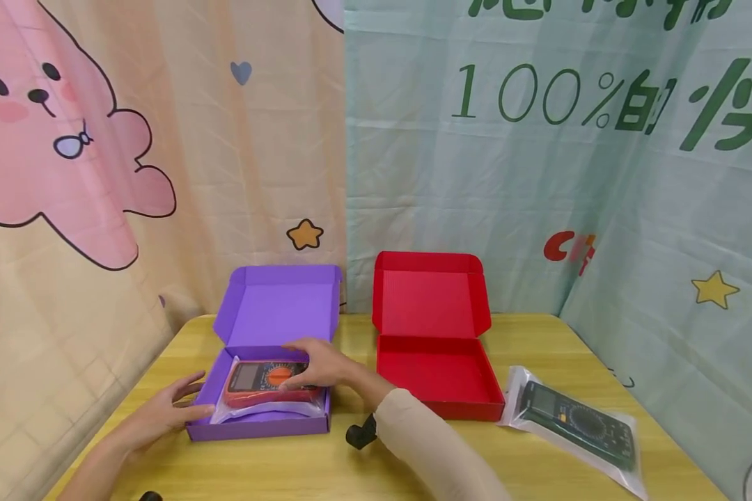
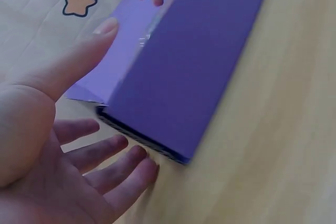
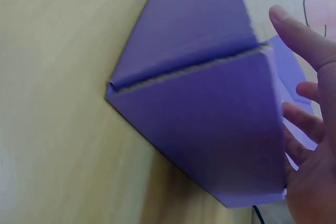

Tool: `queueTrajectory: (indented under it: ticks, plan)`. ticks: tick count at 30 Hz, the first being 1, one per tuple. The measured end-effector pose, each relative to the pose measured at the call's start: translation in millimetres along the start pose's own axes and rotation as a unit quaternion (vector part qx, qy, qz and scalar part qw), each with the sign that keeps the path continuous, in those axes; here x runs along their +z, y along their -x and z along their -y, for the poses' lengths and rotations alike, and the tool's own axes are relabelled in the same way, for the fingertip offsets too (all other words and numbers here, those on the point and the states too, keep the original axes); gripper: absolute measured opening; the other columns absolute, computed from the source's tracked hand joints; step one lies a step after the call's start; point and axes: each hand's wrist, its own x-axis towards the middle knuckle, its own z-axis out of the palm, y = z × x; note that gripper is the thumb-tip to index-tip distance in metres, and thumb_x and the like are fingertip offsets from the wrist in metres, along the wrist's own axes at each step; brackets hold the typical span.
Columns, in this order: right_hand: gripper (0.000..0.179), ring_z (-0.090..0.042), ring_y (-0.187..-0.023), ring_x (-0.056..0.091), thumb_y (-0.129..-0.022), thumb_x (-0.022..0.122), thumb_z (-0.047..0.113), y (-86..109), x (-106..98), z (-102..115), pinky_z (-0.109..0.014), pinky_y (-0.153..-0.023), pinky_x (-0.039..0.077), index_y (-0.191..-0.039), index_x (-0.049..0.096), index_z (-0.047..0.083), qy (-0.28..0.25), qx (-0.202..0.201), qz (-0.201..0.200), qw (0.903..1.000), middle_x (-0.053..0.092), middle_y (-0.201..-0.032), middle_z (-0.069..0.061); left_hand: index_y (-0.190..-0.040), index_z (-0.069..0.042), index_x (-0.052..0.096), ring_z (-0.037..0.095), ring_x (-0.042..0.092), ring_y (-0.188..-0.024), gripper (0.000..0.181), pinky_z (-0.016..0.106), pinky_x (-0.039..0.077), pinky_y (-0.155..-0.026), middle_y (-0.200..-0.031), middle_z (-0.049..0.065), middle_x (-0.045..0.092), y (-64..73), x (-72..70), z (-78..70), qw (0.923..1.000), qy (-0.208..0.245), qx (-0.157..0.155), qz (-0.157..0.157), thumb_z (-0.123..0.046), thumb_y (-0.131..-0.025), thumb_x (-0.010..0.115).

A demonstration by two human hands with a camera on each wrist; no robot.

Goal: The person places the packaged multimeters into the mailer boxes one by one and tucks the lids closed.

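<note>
A purple cardboard box (image 1: pixel 258 426) stands with its lid up on the left of the table. In it lies a red and black multimeter (image 1: pixel 251 376) with an orange dial, in a clear plastic bag. My left hand (image 1: pixel 158 412) is at the box's left side, fingers spread and thumb over the front left corner. In the left wrist view the left hand (image 2: pixel 68 145) has nothing in its palm. My right hand (image 1: pixel 321 363) reaches over the box's right wall, thumb by the dial. The right wrist view shows this hand (image 3: pixel 315 145) with loosely bent, parted fingers beyond the purple wall.
To the right stands a red cardboard box (image 1: pixel 439 372), lid up, with nothing in it. Farther right lies a dark green multimeter (image 1: pixel 579 424) in a clear bag. Curtains (image 1: pixel 451 209) hang behind the wooden table (image 1: pixel 276 470). A small black object (image 1: pixel 361 433) is by the right wrist.
</note>
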Motion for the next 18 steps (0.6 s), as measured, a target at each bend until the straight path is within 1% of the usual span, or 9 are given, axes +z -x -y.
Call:
queueTrajectory:
  ticks: [3,5,8,10,12,13,15,16,18]
  plan:
    - [0.084,-0.016,-0.136,0.049,-0.085,0.084,0.048,3.2,-10.3,-1.3,-0.035,-0.109,0.043,-0.153,0.052,0.012,-0.019,-0.007,-0.015,0.9997,0.055,-0.149,0.0,-0.157,0.015,0.01,0.036,0.054,-0.129,0.083,0.041,0.055,-0.096,-0.155,0.043,0.025,-6.0,-9.5,-6.3,0.9995,-0.006,-0.012,-0.028,-0.024,-0.105,0.062]
    - [0.082,-0.021,-0.135,0.051,-0.086,0.083,0.046,3.6,-18.4,-2.8,-0.037,-0.108,0.045,-0.153,0.051,0.01,-0.021,-0.014,-0.033,0.9991,0.056,-0.148,-0.005,-0.156,0.016,0.012,0.019,0.061,-0.119,0.08,0.038,0.054,-0.097,-0.154,0.042,0.028,-12.6,-16.1,-12.5,0.9982,-0.01,-0.005,-0.059,-0.025,-0.107,0.059]
    - [0.078,-0.026,-0.134,0.051,-0.089,0.082,0.043,2.4,-32.5,-5.3,-0.04,-0.109,0.044,-0.152,0.052,0.008,-0.016,-0.018,-0.068,0.9974,0.057,-0.145,-0.011,-0.156,0.017,0.013,-0.003,0.059,-0.105,0.077,0.035,0.055,-0.096,-0.152,0.042,0.031,-24.2,-25.2,-23.3,0.9953,-0.015,0.009,-0.095,-0.027,-0.109,0.056]
    - [0.076,-0.028,-0.134,0.051,-0.089,0.081,0.042,1.8,-41.0,-8.3,-0.043,-0.109,0.043,-0.151,0.052,0.007,-0.013,-0.016,-0.09,0.9958,0.058,-0.144,-0.013,-0.156,0.018,0.013,-0.009,0.055,-0.1,0.079,0.037,0.055,-0.097,-0.152,0.042,0.031,-32.5,-30.2,-31.2,0.9937,-0.022,0.014,-0.109,-0.03,-0.109,0.055]
    - [0.075,-0.029,-0.134,0.051,-0.09,0.08,0.042,2.1,-48.7,-11.7,-0.044,-0.108,0.044,-0.15,0.053,0.008,-0.014,-0.005,-0.11,0.9938,0.058,-0.143,-0.012,-0.156,0.018,0.012,-0.007,0.056,-0.103,0.081,0.038,0.054,-0.098,-0.153,0.042,0.03,-41.3,-33.9,-37.8,0.9928,-0.025,0.018,-0.116,-0.033,-0.109,0.054]
    - [0.074,-0.03,-0.133,0.052,-0.09,0.08,0.041,2.5,-52.2,-13.3,-0.044,-0.108,0.045,-0.15,0.053,0.008,-0.016,0.0,-0.12,0.9926,0.058,-0.143,-0.012,-0.156,0.017,0.012,-0.001,0.058,-0.107,0.081,0.038,0.053,-0.099,-0.153,0.041,0.03,-45.3,-34.8,-41.2,0.9923,-0.025,0.017,-0.12,-0.035,-0.109,0.054]
    - [0.071,-0.032,-0.131,0.053,-0.091,0.08,0.037,2.8,-58.3,-17.1,-0.046,-0.105,0.047,-0.15,0.054,0.007,-0.028,0.008,-0.137,0.9901,0.058,-0.142,-0.013,-0.156,0.018,0.012,0.017,0.058,-0.12,0.08,0.041,0.052,-0.101,-0.154,0.04,0.029,-52.6,-35.4,-47.3,0.9914,-0.024,0.018,-0.128,-0.034,-0.11,0.052]
    - [0.069,-0.033,-0.13,0.053,-0.092,0.079,0.035,2.5,-61.0,-18.9,-0.046,-0.104,0.048,-0.149,0.054,0.006,-0.034,0.012,-0.143,0.989,0.058,-0.142,-0.014,-0.156,0.018,0.012,0.027,0.055,-0.128,0.079,0.042,0.05,-0.103,-0.155,0.04,0.028,-56.2,-35.1,-50.0,0.9908,-0.023,0.017,-0.132,-0.034,-0.11,0.051]
    - [0.065,-0.035,-0.128,0.055,-0.093,0.079,0.03,0.7,-65.5,-22.5,-0.046,-0.103,0.049,-0.149,0.054,0.006,-0.043,0.017,-0.156,0.9867,0.058,-0.14,-0.016,-0.156,0.018,0.01,0.043,0.042,-0.139,0.077,0.047,0.046,-0.108,-0.157,0.039,0.025,-63.6,-33.2,-54.4,0.9889,-0.015,0.01,-0.147,-0.031,-0.111,0.048]
